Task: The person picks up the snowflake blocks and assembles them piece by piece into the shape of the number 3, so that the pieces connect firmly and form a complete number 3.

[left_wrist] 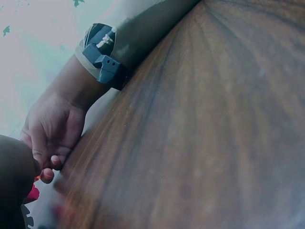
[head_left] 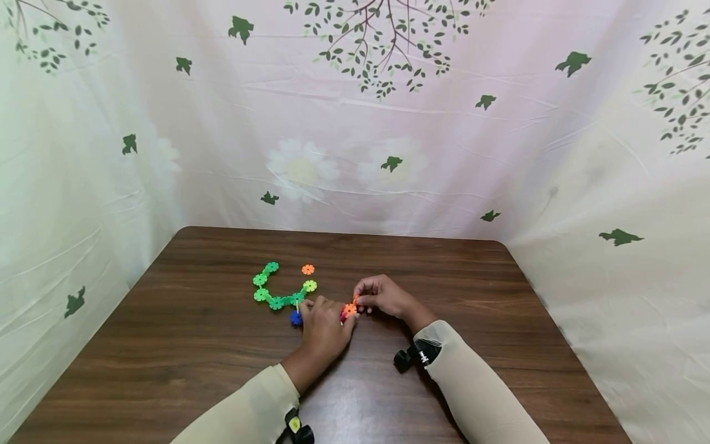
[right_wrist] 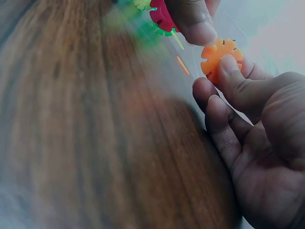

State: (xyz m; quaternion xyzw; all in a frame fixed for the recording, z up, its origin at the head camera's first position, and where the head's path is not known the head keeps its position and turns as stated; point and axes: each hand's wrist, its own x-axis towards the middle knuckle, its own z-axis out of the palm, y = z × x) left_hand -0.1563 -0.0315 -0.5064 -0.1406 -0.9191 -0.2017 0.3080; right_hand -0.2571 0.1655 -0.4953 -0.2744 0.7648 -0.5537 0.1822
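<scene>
My left hand (head_left: 322,327) holds a small cluster of notched plastic flower discs, with an orange flower disc (head_left: 349,309) at its thumb. A pink flower disc (right_wrist: 162,18) in that cluster shows beside the left fingers in the right wrist view. Facing it, my right hand (head_left: 385,296) pinches another orange flower disc (right_wrist: 221,56) between thumb and fingers, right at the left fingertips. A blue flower disc (head_left: 296,318) shows just left of the left hand, whose fingers partly hide what lies under them.
A curved chain of green flower discs (head_left: 261,295) lies left of the hands, with a yellow-green disc (head_left: 310,285) at its right end. Beyond that end sits a loose orange disc (head_left: 307,269). The brown wooden table (head_left: 444,265) meets a printed cloth (head_left: 344,123) behind.
</scene>
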